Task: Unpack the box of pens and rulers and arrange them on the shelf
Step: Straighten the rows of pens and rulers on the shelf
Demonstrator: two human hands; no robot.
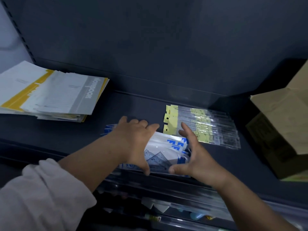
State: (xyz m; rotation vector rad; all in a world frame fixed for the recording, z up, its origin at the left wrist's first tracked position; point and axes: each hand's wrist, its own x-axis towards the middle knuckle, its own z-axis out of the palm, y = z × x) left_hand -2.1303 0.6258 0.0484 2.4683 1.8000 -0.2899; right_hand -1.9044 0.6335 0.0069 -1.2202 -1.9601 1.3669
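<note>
Blue-and-white ruler packs (166, 148) lie stacked on the dark shelf (133, 105), just beside the yellow-labelled packs (203, 125); we see the left hand (135, 141) flat on top, fingers straight; the right hand (195, 159) touches the stack's right end, fingers spread and uncurled.

A dark blue-grey metal shelf (58, 130) fills the view, and its plain back panel (150, 39) rises behind it. At ten o'clock a slotted upright (16, 29) runs diagonally, with a pale wall (6, 47) beyond. The light is dim and cool.
</note>
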